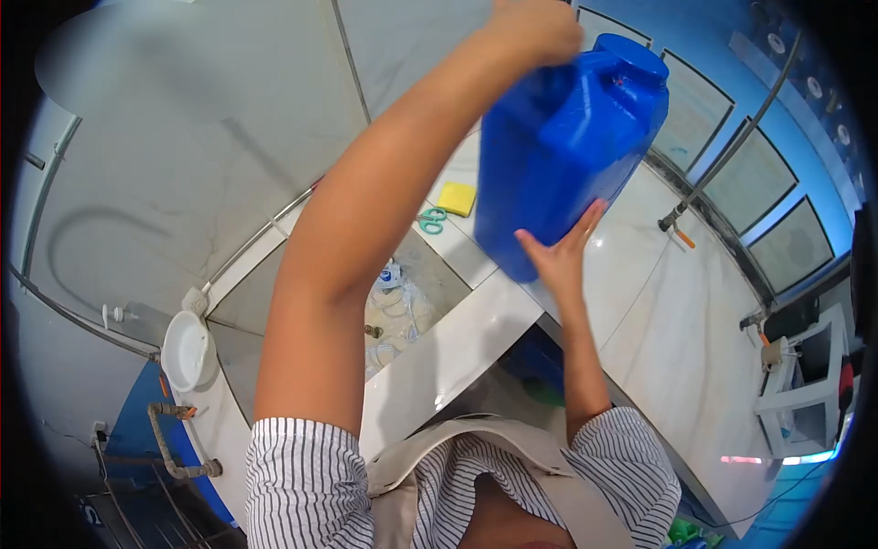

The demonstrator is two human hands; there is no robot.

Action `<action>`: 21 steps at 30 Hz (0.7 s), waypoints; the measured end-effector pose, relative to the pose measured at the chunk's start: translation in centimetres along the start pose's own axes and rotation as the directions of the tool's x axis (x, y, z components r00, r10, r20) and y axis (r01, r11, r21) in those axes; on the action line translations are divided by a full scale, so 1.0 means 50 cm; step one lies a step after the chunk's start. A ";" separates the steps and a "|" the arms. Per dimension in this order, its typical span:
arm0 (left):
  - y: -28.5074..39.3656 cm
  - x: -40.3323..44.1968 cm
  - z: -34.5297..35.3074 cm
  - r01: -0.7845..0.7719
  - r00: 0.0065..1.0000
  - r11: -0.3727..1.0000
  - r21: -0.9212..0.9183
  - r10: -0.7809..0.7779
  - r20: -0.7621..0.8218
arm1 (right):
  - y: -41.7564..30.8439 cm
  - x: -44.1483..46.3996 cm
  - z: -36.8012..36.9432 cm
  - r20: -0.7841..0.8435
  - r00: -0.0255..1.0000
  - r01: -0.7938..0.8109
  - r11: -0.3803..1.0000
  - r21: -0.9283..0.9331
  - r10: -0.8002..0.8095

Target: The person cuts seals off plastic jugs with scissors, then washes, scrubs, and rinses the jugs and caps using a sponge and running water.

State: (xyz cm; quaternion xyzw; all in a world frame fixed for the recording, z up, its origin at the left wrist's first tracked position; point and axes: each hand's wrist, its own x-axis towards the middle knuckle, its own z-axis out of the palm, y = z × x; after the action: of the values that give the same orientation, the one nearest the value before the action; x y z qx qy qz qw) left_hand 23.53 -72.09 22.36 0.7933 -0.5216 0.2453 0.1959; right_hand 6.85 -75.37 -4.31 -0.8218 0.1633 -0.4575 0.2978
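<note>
Glossy, angular blue capped jug (565, 151); right hand (562, 260) spread against side; left hand (540, 33) curled, grip unclear.

Bright, diffuse indoor light; wide-angle distortion bows straight edges, and the corners fall to black. Specular highlights mark the glossy blue plastic jerrycan (567, 156) and the white marble-patterned countertop (658, 302). Soft shadows cross the smooth pale grey wall (293, 73), hazed by a whitish smear at upper left. The bare left hand (538, 32) appears slightly blurred.
</note>
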 end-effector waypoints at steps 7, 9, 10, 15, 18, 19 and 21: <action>-0.228 -0.296 0.138 0.359 0.929 0.909 -0.211 -0.326 0.175 | 0.164 0.231 0.087 0.004 0.989 0.147 0.989 -0.012 -0.147; -0.267 -0.422 0.194 0.455 0.885 0.865 -0.210 -0.414 0.215 | 0.172 0.290 0.141 0.037 0.994 0.109 0.992 -0.058 -0.107; -0.273 -0.477 0.198 0.504 0.854 0.832 -0.231 -0.439 0.279 | 0.184 0.316 0.175 0.045 0.992 0.119 0.992 -0.045 -0.117; -0.310 -0.751 0.214 0.687 0.720 0.692 -0.223 -0.606 0.339 | 0.223 0.428 0.342 0.103 0.979 -0.153 0.969 -0.192 0.175; -0.302 -0.871 0.156 0.788 0.616 0.558 -0.260 -0.715 0.330 | 0.238 0.461 0.424 0.107 0.979 -0.135 0.946 -0.295 0.173; -0.300 -0.898 0.133 0.796 0.606 0.548 -0.259 -0.730 0.316 | 0.239 0.469 0.455 0.063 0.979 -0.167 0.944 -0.283 0.192; -0.286 -0.959 0.083 0.897 0.439 0.392 -0.203 -0.840 0.318 | 0.265 0.490 0.517 -0.007 0.970 -0.241 0.949 -0.205 0.244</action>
State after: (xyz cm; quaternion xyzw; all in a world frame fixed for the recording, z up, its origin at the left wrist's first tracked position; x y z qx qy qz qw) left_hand 21.44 -33.92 -10.24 0.9175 -0.0767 -0.0544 0.3864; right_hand 41.78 -90.04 -7.19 -0.8259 0.3064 -0.3906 0.2672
